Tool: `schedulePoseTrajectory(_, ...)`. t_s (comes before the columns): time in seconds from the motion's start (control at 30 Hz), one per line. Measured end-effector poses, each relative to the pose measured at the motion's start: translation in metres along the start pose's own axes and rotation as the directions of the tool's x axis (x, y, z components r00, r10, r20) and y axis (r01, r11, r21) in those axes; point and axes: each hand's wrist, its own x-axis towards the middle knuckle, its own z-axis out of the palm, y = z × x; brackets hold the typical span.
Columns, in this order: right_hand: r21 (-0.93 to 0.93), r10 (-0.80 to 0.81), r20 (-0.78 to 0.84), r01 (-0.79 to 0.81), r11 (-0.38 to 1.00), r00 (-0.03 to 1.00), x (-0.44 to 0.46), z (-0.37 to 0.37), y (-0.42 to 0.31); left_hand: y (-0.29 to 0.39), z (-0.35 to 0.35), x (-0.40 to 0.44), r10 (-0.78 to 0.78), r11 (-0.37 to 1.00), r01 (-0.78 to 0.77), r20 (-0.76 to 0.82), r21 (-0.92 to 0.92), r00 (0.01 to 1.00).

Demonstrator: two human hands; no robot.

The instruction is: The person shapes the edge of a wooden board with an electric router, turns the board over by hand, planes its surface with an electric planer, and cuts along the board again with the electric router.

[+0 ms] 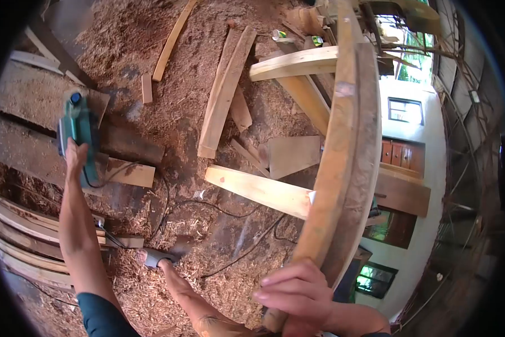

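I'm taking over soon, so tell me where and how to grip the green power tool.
Probably by the middle, where the left hand holds it, coming from the person's side: the green power tool lies lengthwise away from the person, its blue-topped knob at the far end, so an outstretched arm lines up with it.

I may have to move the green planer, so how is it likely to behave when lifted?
The planer is probably stiff and rather heavy for its size, given its bulky, hard-looking housing. Its front may dip, since the left hand grips well behind the blue knob. The cord looping at its rear could drag or snag.
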Motion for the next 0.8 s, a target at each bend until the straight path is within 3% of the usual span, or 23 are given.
schedulePoseTrajectory(0.07,-0.031,-0.045,-0.06,0.043,0.999,0.997,-0.009,0.005,0.004,0.009,0.004,-0.046,0.188,0.973,-0.19,-0.029,-0.131,0.982)
schedulePoseTrajectory(0.1,-0.04,-0.046,-0.089,0.043,0.998,0.995,-0.012,0.006,0.004,0.017,0.006,-0.077,0.2,0.961,-0.196,-0.003,-0.197,0.98)
schedulePoseTrajectory(0.13,-0.027,-0.005,-0.116,0.002,1.0,0.993,-0.014,0.008,0.003,0.027,0.01,-0.112,0.212,0.947,-0.195,0.039,-0.255,0.976)
schedulePoseTrajectory(0.2,-0.026,-0.051,-0.238,0.046,0.999,0.97,-0.017,0.015,0.005,0.039,0.009,-0.204,0.147,0.91,-0.004,0.314,-0.415,0.938)
schedulePoseTrajectory(0.23,-0.04,-0.057,-0.256,0.049,0.998,0.965,-0.017,0.015,0.005,0.024,0.034,-0.241,0.278,0.891,-0.182,0.183,-0.417,0.943)
schedulePoseTrajectory(0.27,-0.053,-0.07,-0.268,0.057,0.997,0.961,-0.019,0.013,0.004,0.001,0.052,-0.28,0.403,0.845,-0.352,0.047,-0.402,0.914)
schedulePoseTrajectory(0.37,-0.016,-0.015,-0.254,0.011,1.0,0.967,-0.027,0.018,0.002,0.067,0.006,-0.426,0.223,0.966,-0.139,0.422,-0.22,0.879)
schedulePoseTrajectory(0.4,-0.025,-0.042,-0.297,0.036,0.999,0.954,-0.027,0.022,0.005,0.09,-0.003,-0.466,0.199,0.977,-0.138,0.476,-0.161,0.857)
schedulePoseTrajectory(0.43,-0.019,-0.037,-0.265,0.033,0.999,0.964,-0.029,0.021,0.007,0.068,0.01,-0.484,0.259,0.951,-0.308,0.543,-0.002,0.799)
schedulePoseTrajectory(0.47,0.027,0.0,-0.258,0.007,1.0,0.966,-0.029,0.022,0.005,0.123,-0.006,-0.53,0.367,0.923,-0.383,0.395,-0.041,0.842)
schedulePoseTrajectory(0.5,0.017,-0.039,-0.268,0.045,0.999,0.963,-0.031,0.02,0.004,0.116,0.003,-0.557,0.282,0.952,-0.306,0.483,-0.031,0.829)
schedulePoseTrajectory(0.57,0.07,-0.078,-0.31,0.105,0.992,0.948,-0.048,0.018,-0.001,0.113,0.009,-0.613,0.251,0.946,-0.325,0.61,0.011,0.752)
schedulePoseTrajectory(0.6,0.141,-0.079,-0.332,0.132,0.981,0.94,-0.066,0.026,-0.013,0.116,0.008,-0.641,0.349,0.881,-0.472,0.622,0.038,0.701)
schedulePoseTrajectory(0.63,0.211,-0.079,-0.346,0.16,0.964,0.935,-0.091,0.031,-0.026,0.113,0.01,-0.66,0.652,0.634,-0.773,0.527,0.015,0.545)
schedulePoseTrajectory(0.67,0.262,-0.1,-0.406,0.22,0.94,0.908,-0.139,0.014,-0.05,0.112,0.014,-0.681,0.72,0.511,-0.859,0.535,0.021,0.442)
schedulePoseTrajectory(0.7,0.307,-0.139,-0.244,0.212,0.928,0.96,-0.189,0.005,-0.059,0.111,0.017,-0.703,0.778,0.377,-0.926,0.534,0.026,0.332)
schedulePoseTrajectory(0.73,0.438,-0.081,-0.338,0.233,0.868,0.938,-0.24,0.011,-0.064,0.114,0.022,-0.717,0.693,0.439,-0.898,0.626,0.027,0.358)
schedulePoseTrajectory(0.8,0.463,0.097,-0.295,0.053,0.885,0.95,-0.352,0.007,-0.049,0.131,0.035,-0.74,0.502,0.552,-0.832,0.773,0.057,0.387)
